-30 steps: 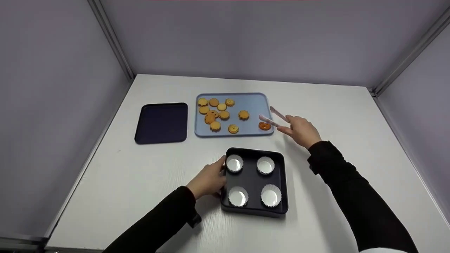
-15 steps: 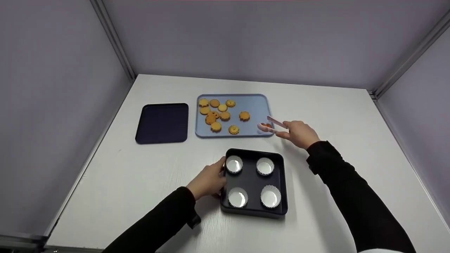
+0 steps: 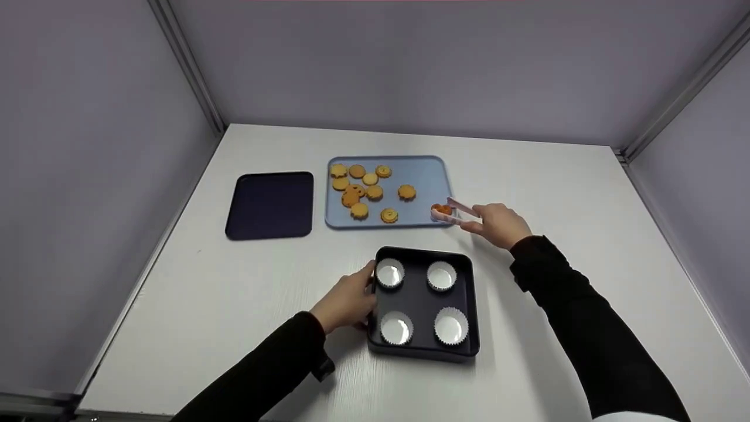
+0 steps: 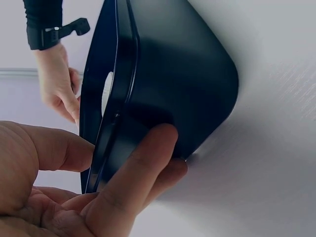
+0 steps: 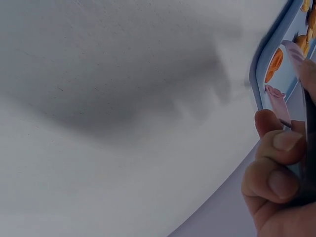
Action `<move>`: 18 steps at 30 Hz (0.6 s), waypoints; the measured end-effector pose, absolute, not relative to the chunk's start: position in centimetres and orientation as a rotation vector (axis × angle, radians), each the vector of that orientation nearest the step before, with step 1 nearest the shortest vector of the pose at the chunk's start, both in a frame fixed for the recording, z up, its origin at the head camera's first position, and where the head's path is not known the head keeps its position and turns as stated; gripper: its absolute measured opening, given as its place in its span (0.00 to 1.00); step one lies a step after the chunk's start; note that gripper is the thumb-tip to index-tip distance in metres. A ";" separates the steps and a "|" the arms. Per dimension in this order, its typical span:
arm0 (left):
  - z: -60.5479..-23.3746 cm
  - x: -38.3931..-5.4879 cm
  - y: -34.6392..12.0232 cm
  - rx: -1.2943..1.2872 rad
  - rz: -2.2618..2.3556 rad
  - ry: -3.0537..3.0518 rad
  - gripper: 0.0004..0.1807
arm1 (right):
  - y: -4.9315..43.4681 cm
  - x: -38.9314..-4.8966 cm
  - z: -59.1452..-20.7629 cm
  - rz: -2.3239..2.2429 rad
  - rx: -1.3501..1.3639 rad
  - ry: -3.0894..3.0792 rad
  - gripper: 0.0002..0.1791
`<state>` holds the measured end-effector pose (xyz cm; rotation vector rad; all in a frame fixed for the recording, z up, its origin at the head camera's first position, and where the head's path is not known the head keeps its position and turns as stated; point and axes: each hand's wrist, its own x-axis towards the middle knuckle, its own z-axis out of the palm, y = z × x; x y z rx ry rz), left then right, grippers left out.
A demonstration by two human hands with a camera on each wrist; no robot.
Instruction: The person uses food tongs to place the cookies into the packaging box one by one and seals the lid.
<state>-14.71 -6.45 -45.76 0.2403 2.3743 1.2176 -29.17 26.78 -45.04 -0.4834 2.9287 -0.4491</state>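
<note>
My left hand (image 3: 347, 299) grips the left wall of a deep dark baking pan (image 3: 419, 305). In the left wrist view the thumb lies at the rim and the fingers press the outer wall. Several white fluted paper cups (image 3: 396, 329) stand apart inside the pan. With my right hand (image 3: 501, 225) I hold pink-tipped tongs (image 3: 447, 218) over the near right corner of a light blue tray (image 3: 422, 170). Their tips are spread either side of a brown pretzel-shaped cookie (image 3: 440, 208); contact cannot be told. In the right wrist view the pretzel cookie (image 5: 274, 65) shows beside the tongs.
Several round and scalloped cookies (image 3: 374, 193) lie mostly on the left half of the blue tray. A flat dark square tray (image 3: 270, 205) sits to its left on the white table (image 3: 252, 305). Grey panels (image 3: 387, 70) enclose the table's back and sides.
My right hand has lowered the tongs toward the near right corner of the blue tray, and their tips now straddle the pretzel cookie. The left hand and the pan have stayed in place.
</note>
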 end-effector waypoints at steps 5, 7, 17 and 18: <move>-45.7 -14.8 -6.4 0.245 1.206 2.386 0.44 | 26.7 -29.1 -45.2 -0.445 -0.476 2.932 0.21; -45.8 -14.8 -6.4 0.251 1.187 2.405 0.43 | 26.7 -29.0 -45.1 -0.447 -0.475 2.931 0.22; -46.0 -14.8 -6.6 0.278 1.173 2.441 0.43 | 26.7 -29.0 -45.4 -0.395 -0.542 2.960 0.20; -45.9 -14.8 -6.6 0.275 1.178 2.438 0.43 | 26.7 -29.0 -45.4 -0.389 -0.553 2.968 0.19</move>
